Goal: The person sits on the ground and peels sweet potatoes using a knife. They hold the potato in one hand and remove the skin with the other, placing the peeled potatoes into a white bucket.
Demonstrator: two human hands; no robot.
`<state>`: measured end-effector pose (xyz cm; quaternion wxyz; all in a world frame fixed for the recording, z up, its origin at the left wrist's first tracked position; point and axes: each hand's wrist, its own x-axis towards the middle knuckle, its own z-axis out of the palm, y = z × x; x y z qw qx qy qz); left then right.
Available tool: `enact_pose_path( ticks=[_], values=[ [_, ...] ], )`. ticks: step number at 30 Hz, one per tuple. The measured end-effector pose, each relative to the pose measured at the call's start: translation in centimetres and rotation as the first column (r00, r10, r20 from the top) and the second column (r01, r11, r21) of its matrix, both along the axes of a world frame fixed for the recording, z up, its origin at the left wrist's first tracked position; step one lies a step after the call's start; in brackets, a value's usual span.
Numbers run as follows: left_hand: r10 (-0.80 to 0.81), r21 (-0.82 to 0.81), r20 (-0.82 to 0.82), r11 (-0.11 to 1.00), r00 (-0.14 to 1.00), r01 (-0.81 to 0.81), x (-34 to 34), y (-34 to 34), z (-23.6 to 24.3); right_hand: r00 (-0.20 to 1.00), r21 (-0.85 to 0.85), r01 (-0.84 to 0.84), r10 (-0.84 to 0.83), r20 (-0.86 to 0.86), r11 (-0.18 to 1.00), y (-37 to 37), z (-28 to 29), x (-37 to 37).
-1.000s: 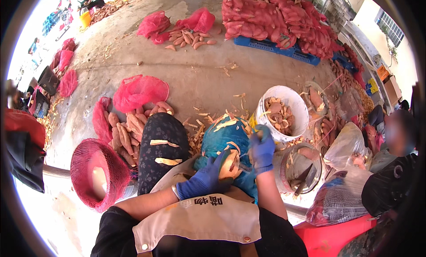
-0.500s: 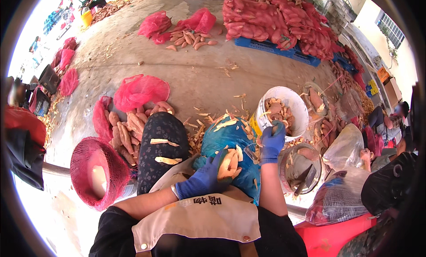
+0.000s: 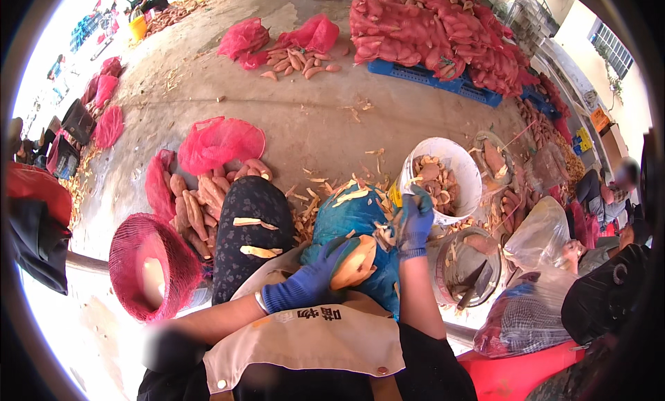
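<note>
My left hand [image 3: 310, 279], in a blue knitted glove, is closed round a sweet potato [image 3: 358, 264] with pale orange, peeled flesh turned up. Just right of it, my gloved right hand [image 3: 417, 221] has its fingers curled round what looks like a peeler [image 3: 389, 233], blurred and mostly hidden by the glove. Both hands are above a blue plastic sheet [image 3: 332, 221] on my lap, where peel strips lie. Beyond the right hand stands a white bucket [image 3: 411, 156] holding brownish sweet potato pieces. Two pale peel strips [image 3: 261, 251] rest on my dark floral-covered left leg [image 3: 253, 200].
Unpeeled sweet potatoes [image 3: 195, 214] lie by a red mesh bag [image 3: 220, 146] on the left. Nearer is a mesh-covered bucket [image 3: 125, 262]. A tub [image 3: 443, 283] with a knife [image 3: 472, 283] stands right. Stacked sacks [image 3: 422, 27] sit on blue pallets [image 3: 443, 81].
My left hand has turned the sweet potato, and the loose strips by it no longer stand out. The right hand has shifted slightly left and nearer, away from the bucket.
</note>
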<state>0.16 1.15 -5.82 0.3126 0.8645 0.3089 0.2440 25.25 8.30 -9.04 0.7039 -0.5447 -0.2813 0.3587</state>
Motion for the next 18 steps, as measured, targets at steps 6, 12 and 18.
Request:
enact_pose_path(
  ticks=[6, 12, 18],
  values=[
    [0.142, -0.501, 0.311, 0.864, 0.94, 0.035, 0.2, 2.1, 2.1, 0.941, -0.055, -0.204, 0.18, -0.288, 0.977, -1.1, -1.5, -2.3],
    [0.25, -0.379, 0.537, 0.925, 0.806, -0.035, 3.7, 5.2, -1.1, 0.954, 0.082, -0.293, 0.287, 0.082, 0.952, -1.7, -2.2, -2.4],
    [0.326, -0.622, 0.57, 0.771, 0.754, 0.137, 4.0, 5.6, -3.2, 0.913, -0.049, -0.406, 0.408, 0.029, 0.913, -4.3, -0.2, -0.1]
  ],
)
